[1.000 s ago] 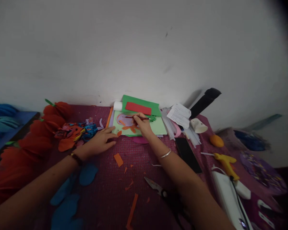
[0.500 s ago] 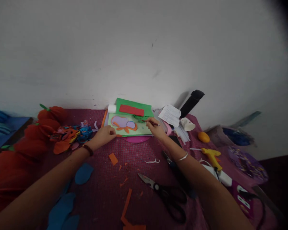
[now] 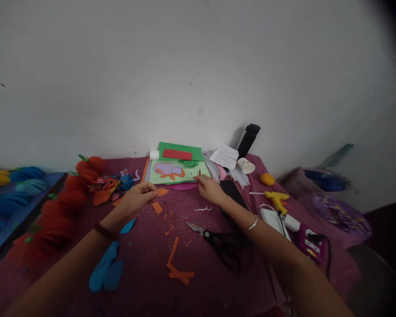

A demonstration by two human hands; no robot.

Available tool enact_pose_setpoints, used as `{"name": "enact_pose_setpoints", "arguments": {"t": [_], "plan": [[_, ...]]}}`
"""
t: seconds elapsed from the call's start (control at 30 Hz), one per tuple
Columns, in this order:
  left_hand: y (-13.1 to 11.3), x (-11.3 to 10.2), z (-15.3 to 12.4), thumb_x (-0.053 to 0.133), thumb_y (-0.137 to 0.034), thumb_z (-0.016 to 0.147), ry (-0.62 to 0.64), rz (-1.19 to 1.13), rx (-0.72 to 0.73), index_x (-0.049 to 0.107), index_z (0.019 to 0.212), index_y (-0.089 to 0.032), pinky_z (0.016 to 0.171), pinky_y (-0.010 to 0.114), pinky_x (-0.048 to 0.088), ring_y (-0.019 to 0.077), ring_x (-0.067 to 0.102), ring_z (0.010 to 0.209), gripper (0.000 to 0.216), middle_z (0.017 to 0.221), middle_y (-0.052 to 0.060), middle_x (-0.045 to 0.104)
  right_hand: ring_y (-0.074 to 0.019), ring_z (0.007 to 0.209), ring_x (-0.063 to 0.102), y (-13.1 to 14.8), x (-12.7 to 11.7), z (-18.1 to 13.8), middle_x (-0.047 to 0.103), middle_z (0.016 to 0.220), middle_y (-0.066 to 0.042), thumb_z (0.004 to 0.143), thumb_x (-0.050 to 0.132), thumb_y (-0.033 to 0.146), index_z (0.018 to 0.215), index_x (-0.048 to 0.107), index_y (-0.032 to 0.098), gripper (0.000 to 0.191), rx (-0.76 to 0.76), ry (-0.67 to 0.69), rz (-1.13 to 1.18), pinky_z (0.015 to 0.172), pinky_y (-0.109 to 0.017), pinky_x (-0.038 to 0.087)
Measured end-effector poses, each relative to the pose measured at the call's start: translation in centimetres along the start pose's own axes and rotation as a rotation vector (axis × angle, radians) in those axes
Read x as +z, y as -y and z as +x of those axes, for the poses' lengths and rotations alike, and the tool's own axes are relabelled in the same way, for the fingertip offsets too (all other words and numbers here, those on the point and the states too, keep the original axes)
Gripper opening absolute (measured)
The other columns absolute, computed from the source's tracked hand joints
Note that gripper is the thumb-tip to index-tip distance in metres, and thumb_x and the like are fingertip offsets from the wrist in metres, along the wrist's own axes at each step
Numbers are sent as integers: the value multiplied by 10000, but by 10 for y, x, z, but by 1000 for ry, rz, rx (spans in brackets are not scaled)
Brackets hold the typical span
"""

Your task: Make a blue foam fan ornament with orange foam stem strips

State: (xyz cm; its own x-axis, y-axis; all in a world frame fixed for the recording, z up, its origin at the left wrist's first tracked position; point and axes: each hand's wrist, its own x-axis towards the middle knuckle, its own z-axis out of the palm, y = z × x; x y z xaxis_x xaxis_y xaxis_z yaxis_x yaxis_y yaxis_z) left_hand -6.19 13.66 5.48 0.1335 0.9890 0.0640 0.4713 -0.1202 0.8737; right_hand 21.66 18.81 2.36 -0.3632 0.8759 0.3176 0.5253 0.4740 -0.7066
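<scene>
While the orange leaf cutout (image 3: pixel 163 192) sits just off the near edge of the pale green sheet (image 3: pixel 155 178), the left hand (image 3: pixel 140 196) has fingers and thumb pinched on it. The right hand (image 3: pixel 211 190) is loosely curled at that sheet's near right corner; can't tell if it's gripping the pencil (image 3: pixel 199 171) there. Sheet's by the far edge of the worktop (image 3: pixel 145 251), scissors (image 3: pixel 207 234) lie mid-worktop, yellow glue gun (image 3: pixel 277 201) near the right edge.

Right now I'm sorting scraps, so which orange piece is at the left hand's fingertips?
The leaf-shaped piece, seemingly pinched by the left hand; it tapers to a point, while the small rectangle and the strips lie apart on the tablecloth.
</scene>
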Motion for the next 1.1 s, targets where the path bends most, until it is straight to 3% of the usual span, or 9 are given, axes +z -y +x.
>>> {"name": "enact_pose_setpoints", "arguments": {"t": [0.1,0.17,0.27,0.33,0.4,0.53,0.83,1.0,1.1], "plan": [[-19,13,-28,632,-331,730,25,-191,14,577,707,-186,531,234,405,114,517,547,156,614,-20,582,-133,729,597,39,16,-17,659,820,-33,880,526,216,1001,625,163,166,-8,119,134,671,-258,458],[-28,21,-43,667,-306,708,6,-249,16,602,696,-179,535,226,386,108,506,554,143,618,-22,585,-115,676,594,61,26,-28,637,778,-12,906,495,320,967,603,156,206,2,236,379,640,-242,466],[-31,33,-58,713,-284,670,-71,-325,18,637,689,-170,585,224,402,117,534,617,139,658,-9,619,-98,590,547,80,41,-39,578,679,23,818,602,363,808,569,155,211,82,313,656,583,-222,442],[-28,44,-65,740,-274,643,-151,-438,-16,656,716,-168,613,226,418,124,551,652,153,689,-2,641,-91,545,514,83,51,-44,545,620,40,778,636,337,729,535,164,206,122,299,677,546,-213,422],[-23,56,-70,768,-270,611,-242,-632,-86,670,769,-173,612,222,424,121,555,656,210,722,-6,650,-91,530,509,83,62,-45,541,605,42,793,605,304,713,514,171,180,135,278,658,538,-213,426],[-9,70,-72,802,-302,555,-336,-862,-192,619,621,-159,589,226,429,112,536,604,241,637,-16,612,-102,557,553,76,79,-38,576,620,33,832,548,258,745,533,169,126,137,272,557,568,-220,459],[26,53,-71,814,-294,557,-456,-875,-275,598,642,-168,516,197,406,89,518,537,263,582,-45,587,-194,935,566,16,87,52,628,970,-80,843,511,182,867,605,153,102,206,-46,25,848,-309,407],[31,49,-66,836,-301,509,-498,-902,-322,619,668,-158,501,176,393,70,505,516,305,565,-50,586,-256,1020,542,6,104,82,593,1101,-144,777,616,220,911,616,144,154,233,-71,-96,906,-367,383],[31,44,-65,840,-322,495,-513,-943,-345,609,669,-157,506,173,408,69,516,521,333,574,-49,593,-251,1027,538,2,107,87,597,1095,-150,815,554,190,845,610,147,77,261,-58,-81,907,-368,382]]}}
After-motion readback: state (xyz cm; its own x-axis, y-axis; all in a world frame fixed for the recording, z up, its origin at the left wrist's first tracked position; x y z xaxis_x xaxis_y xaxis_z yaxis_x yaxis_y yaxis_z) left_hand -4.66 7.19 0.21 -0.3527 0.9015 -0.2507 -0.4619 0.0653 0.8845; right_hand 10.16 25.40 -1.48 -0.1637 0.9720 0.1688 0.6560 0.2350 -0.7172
